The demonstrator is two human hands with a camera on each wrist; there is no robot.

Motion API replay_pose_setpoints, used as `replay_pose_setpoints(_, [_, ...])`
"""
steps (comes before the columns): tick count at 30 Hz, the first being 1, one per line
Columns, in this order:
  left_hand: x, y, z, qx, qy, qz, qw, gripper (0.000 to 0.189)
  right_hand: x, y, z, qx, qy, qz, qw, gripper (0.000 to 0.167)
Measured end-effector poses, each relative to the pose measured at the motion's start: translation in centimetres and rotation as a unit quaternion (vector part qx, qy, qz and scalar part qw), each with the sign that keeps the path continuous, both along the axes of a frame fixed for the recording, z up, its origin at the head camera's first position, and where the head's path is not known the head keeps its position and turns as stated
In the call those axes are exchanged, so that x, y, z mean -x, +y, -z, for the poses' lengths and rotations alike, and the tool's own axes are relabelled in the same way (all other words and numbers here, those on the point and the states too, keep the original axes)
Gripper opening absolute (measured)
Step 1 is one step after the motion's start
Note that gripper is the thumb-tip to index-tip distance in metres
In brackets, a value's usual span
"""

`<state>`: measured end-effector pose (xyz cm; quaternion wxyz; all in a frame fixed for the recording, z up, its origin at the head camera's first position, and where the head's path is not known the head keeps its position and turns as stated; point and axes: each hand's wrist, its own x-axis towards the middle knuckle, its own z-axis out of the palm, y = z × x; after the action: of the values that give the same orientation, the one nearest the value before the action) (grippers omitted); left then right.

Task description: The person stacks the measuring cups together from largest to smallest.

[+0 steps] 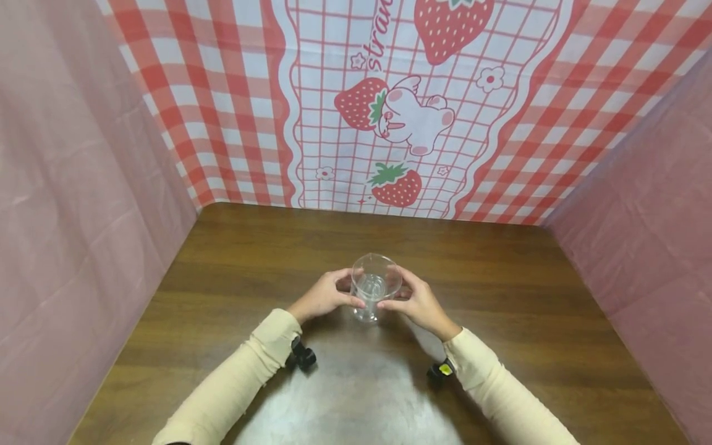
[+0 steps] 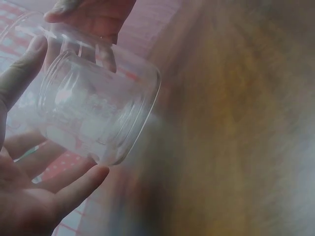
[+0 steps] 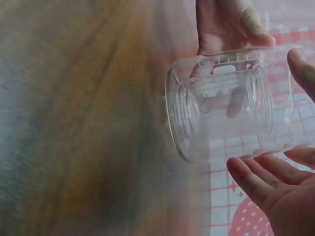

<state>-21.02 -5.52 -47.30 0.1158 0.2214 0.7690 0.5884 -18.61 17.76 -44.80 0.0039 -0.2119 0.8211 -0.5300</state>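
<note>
A clear glass beaker (image 1: 366, 315) with a pouring lip is between the two hands over the middle of the table. Nested inside it is a smaller clear glass vessel (image 3: 236, 105), whose rim sits below the beaker's rim. The left hand (image 1: 328, 293) grips the beaker from the left, thumb on the near side and fingers around the far side. From the right, the right hand (image 1: 421, 304) holds it the same way. White printed markings show on the beaker's wall (image 3: 224, 64) in the right wrist view. Both wrist views show the beaker's base beyond the fingers.
The brown wooden table (image 1: 267, 247) reaches back to a red-and-white strawberry cloth (image 1: 345, 142). Pink curtains (image 1: 78, 216) hang along both sides. Small black devices (image 1: 303, 356) sit at both wrists, below the cream sleeves (image 1: 233, 383).
</note>
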Motion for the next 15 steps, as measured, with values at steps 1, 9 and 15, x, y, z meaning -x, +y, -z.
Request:
replay_pose_setpoints(1, [0.3,0.0,-0.1,0.005,0.005,-0.001,1.0000,0.075,0.3,0.0,-0.1,0.001,-0.002,0.001,1.0000,0.073])
replay_pose_setpoints(9, [1.9,0.1,-0.7,0.034,0.017,-0.015,0.9992,0.073,1.6,-0.4,-1.3,-0.006,-0.015,0.007,0.9998,0.072])
replay_pose_setpoints(15, [2.9,0.5,-0.9,0.037,0.008,-0.035,0.9987,0.075,1.4,-1.5,-4.0,-0.027,-0.012,0.020,0.9994,0.071])
